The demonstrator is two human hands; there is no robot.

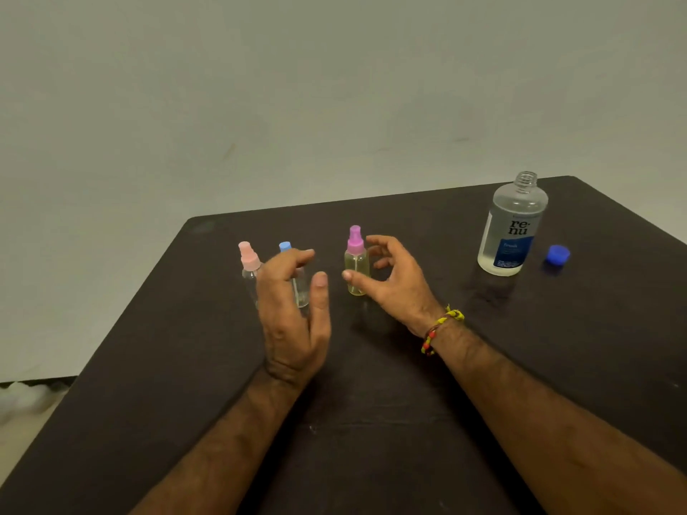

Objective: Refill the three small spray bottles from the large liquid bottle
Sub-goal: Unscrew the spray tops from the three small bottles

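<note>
Because the upright purple-capped spray bottle (356,262) stands between your spread right hand (394,280) fingers (377,240) and thumb, untouched, grasp it there; your left hand (293,310) hangs open.

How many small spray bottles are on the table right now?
3: pale-pink-capped bottle far left, blue-capped bottle partly behind the left hand, magenta-capped bottle beside the right hand.

Dim, even, greenish light; soft shadows, slight overall blur, wide-angle bending at edges
</note>
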